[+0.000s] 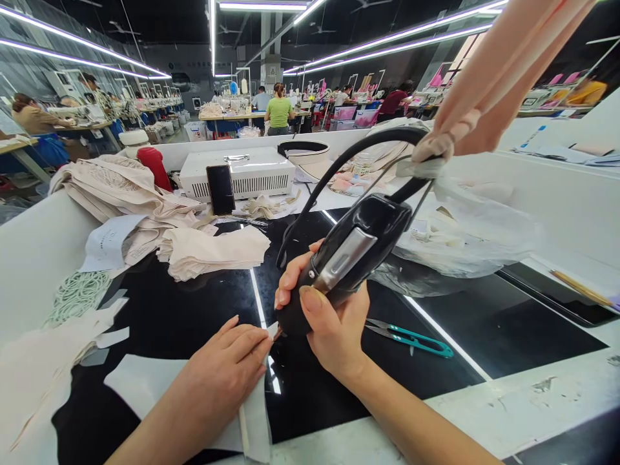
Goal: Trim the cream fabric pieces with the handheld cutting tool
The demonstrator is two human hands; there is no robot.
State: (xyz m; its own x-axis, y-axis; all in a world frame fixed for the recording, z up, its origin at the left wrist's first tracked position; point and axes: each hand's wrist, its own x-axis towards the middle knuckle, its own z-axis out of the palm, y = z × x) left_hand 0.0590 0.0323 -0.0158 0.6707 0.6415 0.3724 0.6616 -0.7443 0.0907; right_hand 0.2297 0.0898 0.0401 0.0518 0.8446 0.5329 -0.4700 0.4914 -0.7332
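My right hand (334, 316) is wrapped round a black handheld corded tool (361, 242) with a metal lever on its side. The tool tilts down to the left, and its dark lower end is close to my left fingertips. My left hand (230, 368) lies palm down, fingers together, holding the edge of a thin white fabric piece (259, 413). Its thumb is mostly hidden. More of the white fabric spreads under my left wrist. Teal thread snips (411, 339) lie on the black tabletop (320, 394) right of my right hand.
A peach cloth strap (484, 90) suspends the tool. Behind stand a white vented box (256, 171) and a phone (221, 189). Left are stacked cream fabric pieces (213, 252), green elastic loops (80, 294) and piled cloth (121, 187). A plastic bag (475, 232) lies right; people work farther back.
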